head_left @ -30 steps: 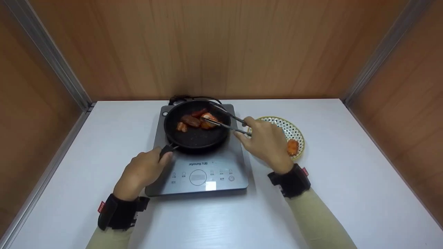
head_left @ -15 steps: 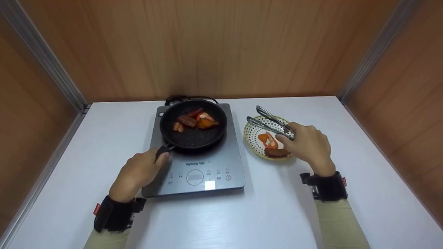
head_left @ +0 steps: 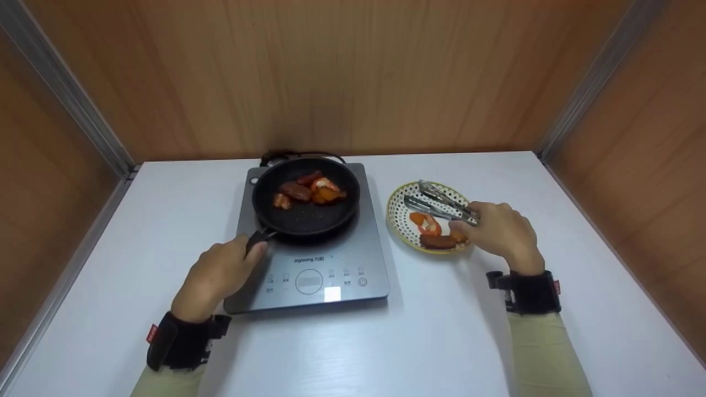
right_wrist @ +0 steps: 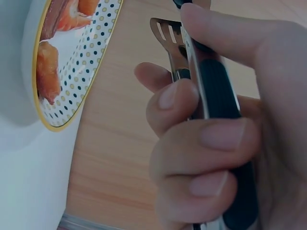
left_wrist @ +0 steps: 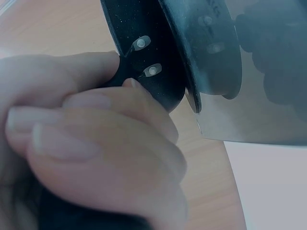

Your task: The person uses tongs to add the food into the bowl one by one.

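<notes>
My left hand (head_left: 223, 275) grips the black handle (head_left: 257, 240) of a frying pan (head_left: 309, 220), its fingers curled round it in the left wrist view. The pan stands on an induction cooktop (head_left: 353, 264) and holds several pieces of meat and vegetable (head_left: 325, 193). My right hand (head_left: 499, 231) holds metal tongs (head_left: 444, 203) with dark grips. Their tips are parted above a dotted plate (head_left: 398, 220) with a yellow rim. On that plate lie a brown meat piece (head_left: 437, 241), a red-and-white slice (head_left: 429, 226) and orange chunks (head_left: 417, 218).
A black cord (head_left: 281, 156) lies behind the pan at the back of the cooktop. Wooden panels (head_left: 331, 77) enclose the white table (head_left: 419, 331) at the back and both sides.
My right hand has swung the tongs from the pan over to the plate on the right, then lowered them a little. An orange piece stays in the pan. My left hand keeps its hold.
</notes>
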### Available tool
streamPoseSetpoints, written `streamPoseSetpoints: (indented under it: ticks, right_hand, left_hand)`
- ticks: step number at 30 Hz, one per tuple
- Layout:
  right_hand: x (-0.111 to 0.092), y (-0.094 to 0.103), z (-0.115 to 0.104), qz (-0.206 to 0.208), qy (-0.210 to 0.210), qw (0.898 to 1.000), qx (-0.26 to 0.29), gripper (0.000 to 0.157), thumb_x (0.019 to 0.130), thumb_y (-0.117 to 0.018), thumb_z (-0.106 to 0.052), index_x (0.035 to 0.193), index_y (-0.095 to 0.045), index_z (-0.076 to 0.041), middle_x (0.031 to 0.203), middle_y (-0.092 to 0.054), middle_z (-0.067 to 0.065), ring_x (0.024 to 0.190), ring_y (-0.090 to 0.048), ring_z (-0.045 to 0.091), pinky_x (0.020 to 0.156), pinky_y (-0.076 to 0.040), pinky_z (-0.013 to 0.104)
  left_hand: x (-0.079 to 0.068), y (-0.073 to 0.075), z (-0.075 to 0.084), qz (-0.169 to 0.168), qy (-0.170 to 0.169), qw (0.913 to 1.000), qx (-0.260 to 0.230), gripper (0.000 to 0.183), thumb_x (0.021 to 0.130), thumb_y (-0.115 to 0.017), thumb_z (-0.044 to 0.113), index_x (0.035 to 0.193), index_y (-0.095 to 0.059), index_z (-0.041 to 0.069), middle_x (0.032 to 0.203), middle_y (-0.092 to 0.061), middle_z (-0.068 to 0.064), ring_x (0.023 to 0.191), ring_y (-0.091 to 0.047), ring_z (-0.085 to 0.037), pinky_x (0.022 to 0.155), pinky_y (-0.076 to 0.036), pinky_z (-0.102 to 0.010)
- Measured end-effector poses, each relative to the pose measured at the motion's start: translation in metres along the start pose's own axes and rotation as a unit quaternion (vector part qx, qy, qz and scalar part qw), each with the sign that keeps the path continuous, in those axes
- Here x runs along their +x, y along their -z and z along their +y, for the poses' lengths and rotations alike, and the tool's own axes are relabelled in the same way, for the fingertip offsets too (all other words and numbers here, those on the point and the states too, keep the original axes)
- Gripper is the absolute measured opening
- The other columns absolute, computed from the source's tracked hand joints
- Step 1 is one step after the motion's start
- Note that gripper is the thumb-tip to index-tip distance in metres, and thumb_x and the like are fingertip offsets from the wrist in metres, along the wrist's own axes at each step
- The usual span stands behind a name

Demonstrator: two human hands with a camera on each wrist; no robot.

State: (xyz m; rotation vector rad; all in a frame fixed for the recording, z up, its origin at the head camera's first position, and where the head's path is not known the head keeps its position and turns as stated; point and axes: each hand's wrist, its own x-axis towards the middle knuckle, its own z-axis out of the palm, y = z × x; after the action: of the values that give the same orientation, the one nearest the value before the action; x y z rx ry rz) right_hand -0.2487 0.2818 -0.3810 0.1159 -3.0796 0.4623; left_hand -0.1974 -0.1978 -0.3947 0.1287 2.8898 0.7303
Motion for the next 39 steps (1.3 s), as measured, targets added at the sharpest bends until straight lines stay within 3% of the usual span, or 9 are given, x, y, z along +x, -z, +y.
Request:
streamPoseSetpoints:
  ticks: [7, 19, 26, 39]
  right_hand:
    - [0.002, -0.004, 0.0, -0.023, 0.005, 1.0, -0.007, 0.069, 0.098, -0.069, -0.054, 0.143, -0.064, -0.003, 0.121, -0.072, 0.023, 0.097, -0.066, 0.034, 0.071, -0.049, 0.047]
    - [0.005, -0.007, 0.003, -0.048, -0.005, 0.999, -0.009, 0.072, 0.1, -0.064, -0.055, 0.144, -0.06, 0.002, 0.123, -0.071, 0.024, 0.099, -0.064, 0.036, 0.081, -0.05, 0.055]
    - [0.008, -0.013, 0.008, -0.061, 0.009, 0.998, -0.021, 0.065, 0.102, -0.064, -0.052, 0.142, -0.063, 0.0, 0.127, -0.07, 0.026, 0.107, -0.067, 0.04, 0.085, -0.051, 0.06]
    - [0.012, -0.019, 0.012, -0.074, -0.009, 0.997, -0.029, 0.063, 0.102, -0.066, -0.047, 0.145, -0.061, -0.001, 0.122, -0.071, 0.023, 0.092, -0.06, 0.034, 0.075, -0.048, 0.05]
  left_hand:
    - [0.0, 0.001, 0.0, -0.003, 0.003, 1.0, -0.005, 0.042, 0.114, -0.046, 0.045, 0.104, -0.054, 0.005, 0.088, -0.061, -0.015, 0.08, -0.057, -0.03, 0.066, -0.043, -0.042]
    - [-0.001, 0.001, 0.001, -0.005, 0.002, 1.0, -0.007, 0.043, 0.114, -0.045, 0.045, 0.107, -0.055, 0.004, 0.09, -0.062, -0.016, 0.08, -0.058, -0.03, 0.067, -0.046, -0.044]
    - [-0.001, 0.0, 0.0, -0.004, 0.001, 1.0, -0.005, 0.042, 0.114, -0.046, 0.044, 0.108, -0.056, 0.004, 0.093, -0.063, -0.017, 0.08, -0.059, -0.03, 0.067, -0.046, -0.044]
    - [0.0, 0.0, 0.0, 0.003, -0.004, 1.0, 0.001, 0.043, 0.114, -0.045, 0.043, 0.112, -0.057, 0.001, 0.093, -0.064, -0.019, 0.081, -0.06, -0.031, 0.068, -0.048, -0.048]
